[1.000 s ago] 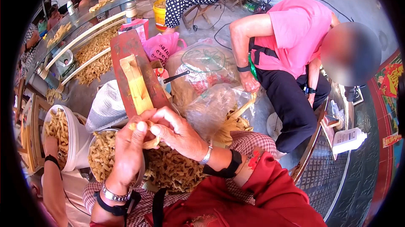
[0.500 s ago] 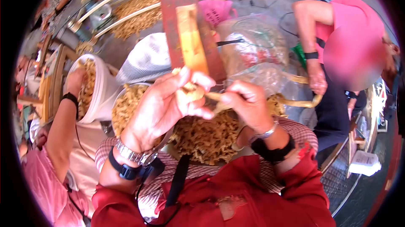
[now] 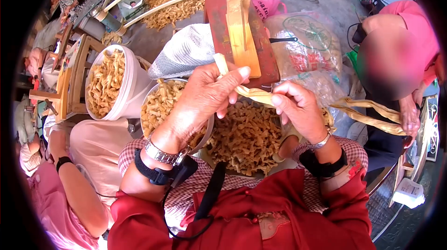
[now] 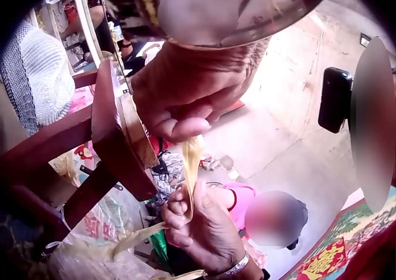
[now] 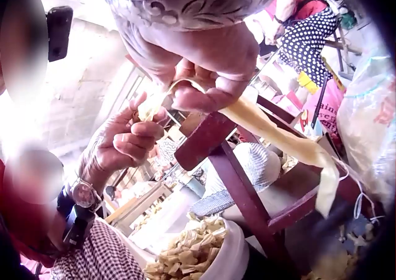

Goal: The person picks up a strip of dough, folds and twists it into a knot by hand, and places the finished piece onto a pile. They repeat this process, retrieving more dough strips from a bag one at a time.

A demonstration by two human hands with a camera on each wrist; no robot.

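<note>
A pale yellow, flat, pliable strip (image 3: 255,94) spans the gap between my two hands. My left hand (image 3: 202,93) grips one end between thumb and fingers, and a short piece sticks up past the thumb. With thumb and forefinger my right hand (image 3: 300,110) pinches the strip farther along. In the right wrist view the long loose tail of the strip (image 5: 278,134) hangs beyond the right hand. Under the hands lies a heap of short knotted yellow-brown pieces (image 3: 247,140). Ahead, a yellow stack of flat strips (image 3: 242,36) rests on a red wooden bench (image 3: 221,17).
Left stand a white bucket (image 3: 132,82) of knotted pieces and a wooden chair (image 3: 77,78). A white mesh sack (image 3: 186,50) and a clear plastic bag (image 3: 302,40) flank the bench. On the right, a person in pink (image 3: 419,26) holds long strips (image 3: 372,115).
My hands have moved apart from close together, the strip now stretched between them. My left hand has turned back over. The neighbour's hand on the left has left the bucket. The view has shifted.
</note>
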